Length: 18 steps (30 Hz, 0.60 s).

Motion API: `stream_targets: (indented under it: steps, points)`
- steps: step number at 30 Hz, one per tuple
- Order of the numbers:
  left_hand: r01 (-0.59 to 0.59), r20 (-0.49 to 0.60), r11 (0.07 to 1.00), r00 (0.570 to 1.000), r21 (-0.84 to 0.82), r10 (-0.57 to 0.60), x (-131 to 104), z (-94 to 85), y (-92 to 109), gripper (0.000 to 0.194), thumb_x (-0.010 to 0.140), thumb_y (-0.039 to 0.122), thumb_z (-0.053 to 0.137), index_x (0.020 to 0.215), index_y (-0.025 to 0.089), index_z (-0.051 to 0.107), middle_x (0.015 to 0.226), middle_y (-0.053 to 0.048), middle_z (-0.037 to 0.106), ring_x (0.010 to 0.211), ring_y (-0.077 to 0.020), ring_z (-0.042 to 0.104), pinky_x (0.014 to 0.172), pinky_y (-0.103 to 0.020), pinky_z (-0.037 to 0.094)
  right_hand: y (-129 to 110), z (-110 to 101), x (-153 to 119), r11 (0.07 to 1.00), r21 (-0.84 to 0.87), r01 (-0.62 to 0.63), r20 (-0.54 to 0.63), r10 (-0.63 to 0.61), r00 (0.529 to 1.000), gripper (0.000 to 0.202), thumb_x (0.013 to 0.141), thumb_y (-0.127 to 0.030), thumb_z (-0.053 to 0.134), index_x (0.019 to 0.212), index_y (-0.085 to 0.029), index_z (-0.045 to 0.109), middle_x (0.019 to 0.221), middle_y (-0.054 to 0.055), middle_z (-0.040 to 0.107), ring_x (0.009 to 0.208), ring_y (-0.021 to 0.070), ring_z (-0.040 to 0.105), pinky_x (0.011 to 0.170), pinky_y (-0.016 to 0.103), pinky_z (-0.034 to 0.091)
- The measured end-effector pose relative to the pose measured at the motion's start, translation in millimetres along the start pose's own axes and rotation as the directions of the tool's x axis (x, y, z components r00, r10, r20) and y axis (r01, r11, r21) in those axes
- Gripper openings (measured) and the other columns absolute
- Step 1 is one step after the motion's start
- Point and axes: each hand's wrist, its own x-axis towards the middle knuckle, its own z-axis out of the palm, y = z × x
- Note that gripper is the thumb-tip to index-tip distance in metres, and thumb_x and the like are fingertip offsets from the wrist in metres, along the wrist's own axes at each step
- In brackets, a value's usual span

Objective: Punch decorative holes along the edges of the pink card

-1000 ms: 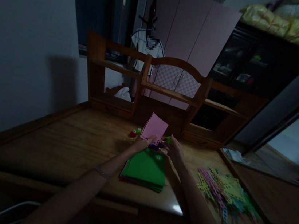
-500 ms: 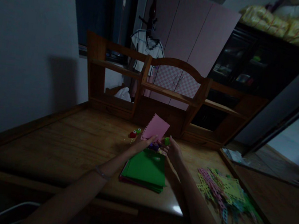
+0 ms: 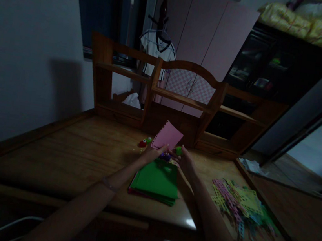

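Note:
A pink sheet of paper with small holes punched along its left and lower edges is pinched in my left hand, tilted above the desk. Close to the sheet's lower right corner, my right hand grips a small green paper punch; its fingers are closed around it and partly hidden. Below both hands lies a stack of green paper, with a reddish edge showing underneath. A dark purple punch sits just behind the stack, partly covered by my hands.
Left of the sheet stand a red punch and a green punch with eye-like dots, near scattered paper bits. Punched paper strips pile up on the right of the wooden desk. A wooden shelf rises along the back.
Both hands stay nearly in place. The green punch in my right hand has turned slightly, and the view has shifted a little.

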Motion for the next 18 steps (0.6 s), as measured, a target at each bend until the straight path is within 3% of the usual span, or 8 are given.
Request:
stream_targets:
  steps: [7,11,14,18]
  points:
    - [0.055,0.011,0.997,0.998,-0.052,-0.055,-0.3,-1.0,-1.7,0.042,0.076,0.041,0.062,0.111,0.017,0.063,0.109,-0.007,0.068,0.109,-0.0223,0.059,0.106,-0.039,0.037,-6.3,2.4,-3.6,0.998,-0.069,-0.013,-0.037,0.01,0.999,0.039,0.075,-0.06,0.062,0.084,-0.022,0.06,0.087,0.005,0.067,0.075,0.0212,0.066,0.062,0.031,0.05]
    - [0.033,0.003,0.997,0.999,-0.069,-0.033,0.4,-1.9,-0.8,0.043,0.076,0.04,0.062,0.113,0.017,0.063,0.114,-0.007,0.066,0.115,-0.0217,0.055,0.109,-0.037,0.034,-5.6,1.3,-4.5,0.982,-0.187,-0.035,-0.096,0.017,0.995,0.045,0.073,-0.065,0.06,0.08,-0.021,0.061,0.064,0.002,0.062,0.048,0.014,0.053,0.042,0.025,0.037]
    - [0.037,0.016,0.997,0.999,-0.075,-0.036,0.9,-1.5,-2.8,0.047,0.075,0.039,0.063,0.116,0.016,0.061,0.114,-0.007,0.066,0.117,-0.0213,0.054,0.109,-0.038,0.034,-2.2,2.1,-4.3,0.962,-0.272,-0.034,-0.127,-0.001,0.992,0.046,0.072,-0.067,0.058,0.074,-0.02,0.06,0.053,-0.001,0.055,0.042,0.0109,0.044,0.039,0.023,0.028]
    - [0.048,0.055,0.996,0.998,-0.08,-0.043,1.8,-0.2,-7.7,0.05,0.074,0.038,0.063,0.118,0.015,0.059,0.114,-0.009,0.066,0.117,-0.0212,0.054,0.106,-0.037,0.038,1.9,3.3,-3.6,0.953,-0.303,-0.018,-0.117,-0.019,0.993,0.045,0.073,-0.064,0.06,0.077,-0.02,0.06,0.057,-0.003,0.056,0.043,0.0089,0.041,0.043,0.023,0.028]
